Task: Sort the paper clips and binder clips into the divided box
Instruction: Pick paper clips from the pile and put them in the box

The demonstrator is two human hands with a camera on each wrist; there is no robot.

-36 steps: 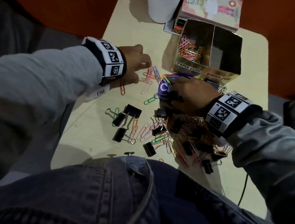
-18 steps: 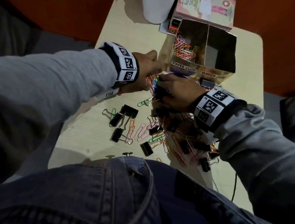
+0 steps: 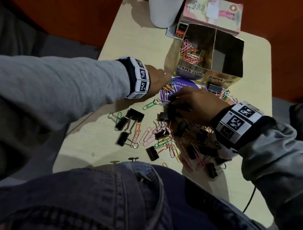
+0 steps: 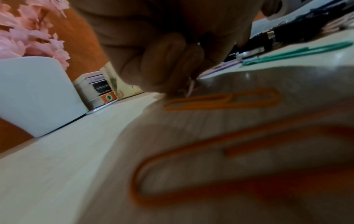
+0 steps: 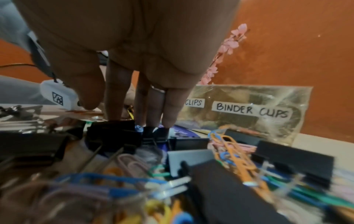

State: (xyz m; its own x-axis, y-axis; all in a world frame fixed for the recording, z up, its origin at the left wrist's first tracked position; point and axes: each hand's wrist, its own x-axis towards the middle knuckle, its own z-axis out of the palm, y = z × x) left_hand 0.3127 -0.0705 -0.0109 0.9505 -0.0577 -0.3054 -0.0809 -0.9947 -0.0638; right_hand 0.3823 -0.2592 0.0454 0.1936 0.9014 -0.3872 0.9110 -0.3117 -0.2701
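Note:
The gold divided box [image 3: 205, 74] stands at the table's far right. Its left part, labelled PAPER CLIPS, holds coloured paper clips [image 3: 190, 54]; the part labelled BINDER CLIPS [image 5: 250, 109] shows nothing inside. My left hand [image 3: 164, 78] is just in front of the box's left corner. Its fingers [image 4: 162, 63] are curled, with the tips pinching a pinkish paper clip [image 4: 191, 86] on the table. My right hand [image 3: 173, 105] hovers over the mixed pile [image 3: 190, 145], and its straight fingers [image 5: 153, 103] point down onto black binder clips [image 5: 114, 133].
A purple round card [image 3: 184, 83] lies under clips in front of the box. A white cup [image 3: 164, 7], a book [image 3: 214, 10] and a small orange box [image 3: 179, 30] stand behind. Loose binder clips [image 3: 135, 115] lie at mid-table. My denim knee [image 3: 121, 194] covers the near edge.
My left hand has moved right, from the loose clips at the left to the clips in front of the box. My right hand has drawn back off the purple card.

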